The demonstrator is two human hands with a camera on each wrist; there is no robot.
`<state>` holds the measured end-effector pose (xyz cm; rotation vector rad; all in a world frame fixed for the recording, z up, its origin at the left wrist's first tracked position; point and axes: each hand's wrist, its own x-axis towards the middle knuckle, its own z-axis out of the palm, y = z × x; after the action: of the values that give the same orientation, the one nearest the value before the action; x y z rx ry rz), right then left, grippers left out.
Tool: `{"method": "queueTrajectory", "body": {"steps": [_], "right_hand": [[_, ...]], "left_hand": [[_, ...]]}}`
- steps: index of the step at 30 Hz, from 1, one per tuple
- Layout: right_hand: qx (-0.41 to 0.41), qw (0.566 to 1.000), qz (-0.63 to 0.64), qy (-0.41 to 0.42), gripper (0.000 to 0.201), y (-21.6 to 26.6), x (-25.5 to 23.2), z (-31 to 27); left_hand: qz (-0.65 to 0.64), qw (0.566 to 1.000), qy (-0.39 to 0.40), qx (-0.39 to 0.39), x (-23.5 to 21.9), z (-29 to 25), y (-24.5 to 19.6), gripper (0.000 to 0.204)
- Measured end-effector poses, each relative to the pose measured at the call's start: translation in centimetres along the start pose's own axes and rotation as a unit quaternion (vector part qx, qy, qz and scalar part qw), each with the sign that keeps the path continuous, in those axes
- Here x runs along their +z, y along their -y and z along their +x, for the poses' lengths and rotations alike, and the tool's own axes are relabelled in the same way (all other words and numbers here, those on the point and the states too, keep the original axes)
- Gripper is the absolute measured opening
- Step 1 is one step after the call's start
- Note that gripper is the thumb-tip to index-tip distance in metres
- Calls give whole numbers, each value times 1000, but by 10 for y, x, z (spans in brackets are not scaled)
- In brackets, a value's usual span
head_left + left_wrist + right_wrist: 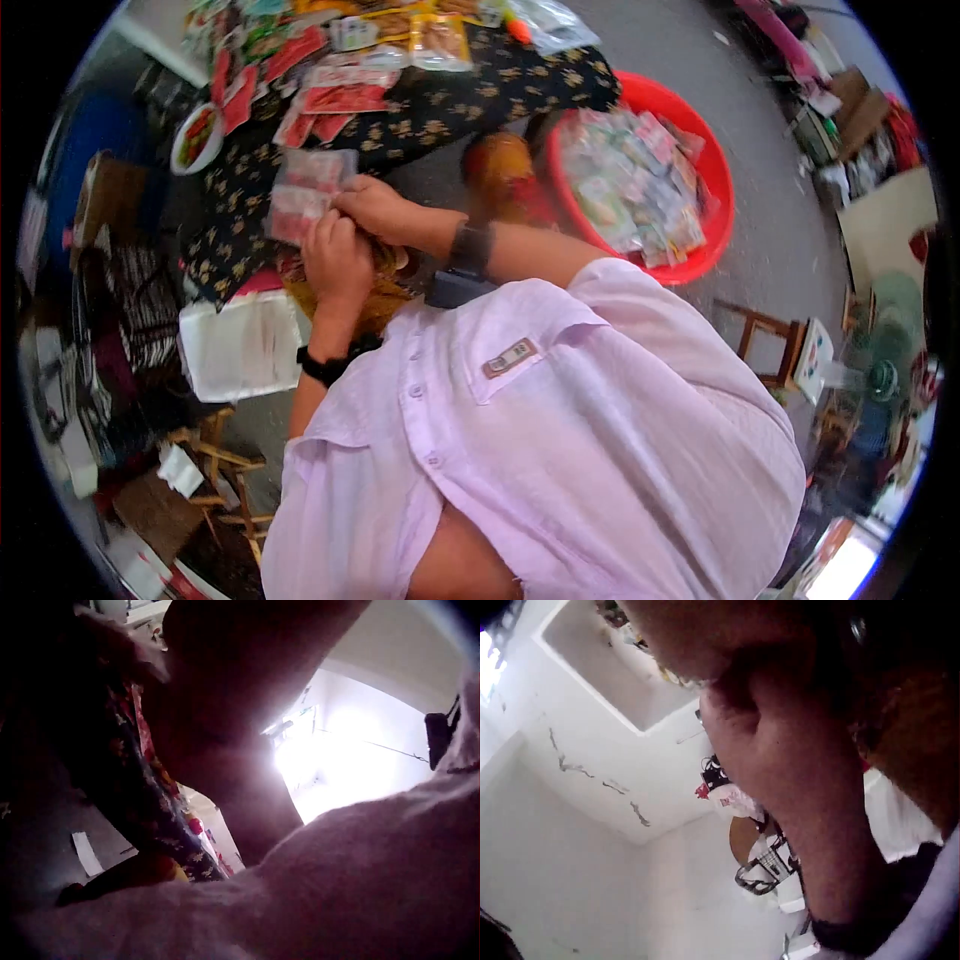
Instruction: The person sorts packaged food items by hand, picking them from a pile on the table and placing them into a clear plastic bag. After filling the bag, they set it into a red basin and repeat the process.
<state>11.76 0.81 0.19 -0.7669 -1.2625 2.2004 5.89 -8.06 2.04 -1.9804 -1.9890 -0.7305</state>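
A flat clear plastic packet (pixel 312 172) with pinkish-red contents in two sections is held over the dark floral cloth (pixel 440 115). My right hand (pixel 380 208) pinches its right edge between thumb and fingers. At the lower edge, my left hand (pixel 338 258) grips the packet with bent fingers, close against the right hand's fingertips. Both wrist views are dark, and the packet is out of sight in them. The right wrist view shows the left forearm (pixel 817 802) with a black band. More packets with red contents (pixel 345 92) lie on the cloth just beyond.
A white bowl (pixel 198 138) of red and green pieces stands at the cloth's left. Yellow packets (pixel 440 42) lie at the back. To the right, a red basin (pixel 722 190) holds many filled plastic packets. A white foam box (pixel 240 350) sits by my left forearm.
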Motion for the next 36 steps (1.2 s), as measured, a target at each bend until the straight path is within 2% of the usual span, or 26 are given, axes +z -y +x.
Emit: {"method": "queueTrajectory", "body": {"steps": [2,3,5,6,7,8,9,10,11,12,13,14,16,17,19,21,23,24,25,26,28,29,31,32,34,36], "right_hand": [[-78,991,-104,35,16,8,-9,-6],[-45,978,-202,24,18,39,-10,-28],[-65,976,-202,53,18,47,-29,-33],[-74,974,-202,69,18,51,-40,-36],[-40,986,-106,122,14,63,-52,-46],[-19,992,-84,93,12,78,-63,-64],[-25,992,-90,90,12,88,-79,-76],[-2,996,-81,36,12,104,-87,-98],[-25,991,-126,37,13,110,-107,-111],[-90,972,-215,17,14,113,-122,-125],[-151,938,-310,-16,16,115,-137,-140],[-204,893,-397,-61,17,117,-152,-155],[-125,955,-254,-93,19,106,-205,-171],[-58,986,-121,-99,22,104,-223,-181],[-26,963,-156,-218,21,101,-249,-200],[-54,956,-147,-248,15,91,-290,-210],[-66,950,-178,-249,13,70,-349,-202],[-74,946,-192,-251,12,68,-357,-198],[-24,960,-180,-214,12,82,-351,-199],[-12,972,-134,-192,11,72,-375,-194],[14,989,-43,-144,11,45,-458,-180],[-10,970,-158,-184,11,44,-484,-175],[-58,889,-379,-252,11,45,-529,-163],[-84,827,-481,-279,11,47,-548,-155],[-118,675,-662,-305,12,53,-558,-152],[-122,495,-807,-298,14,70,-552,-168]], "left_hand": [[-53,998,0,23,-12,4,-11,16],[-129,991,6,15,-18,3,-13,16],[-275,961,19,-6,-26,0,-12,18],[-328,944,26,-40,-29,-2,-11,17],[-378,922,33,-75,-30,-4,-8,17],[-426,897,39,-110,-31,-4,-4,16],[-407,907,41,-102,-28,-5,4,15],[-398,904,70,-140,-25,-7,9,16],[-386,900,99,-177,-22,-9,14,17],[-373,894,129,-215,-17,-13,22,18],[-402,873,150,-231,2,-26,43,20],[-381,880,160,-235,9,-33,52,20],[-338,891,178,-245,18,-44,65,21],[-302,908,167,-238,23,-52,75,22],[-227,937,144,-223,30,-63,91,23],[-210,937,137,-241,27,-62,94,25],[-188,940,134,-251,24,-63,98,25],[-191,938,135,-257,24,-64,99,25],[-194,935,136,-263,24,-64,101,24],[-196,933,136,-269,23,-65,102,24],[-207,933,125,-268,25,-69,105,23],[-213,932,120,-267,26,-72,107,23],[-213,935,109,-263,27,-76,108,22],[-212,936,103,-261,28,-78,109,21],[-230,927,101,-280,30,-83,117,21],[-240,918,91,-303,29,-85,118,21]]}}
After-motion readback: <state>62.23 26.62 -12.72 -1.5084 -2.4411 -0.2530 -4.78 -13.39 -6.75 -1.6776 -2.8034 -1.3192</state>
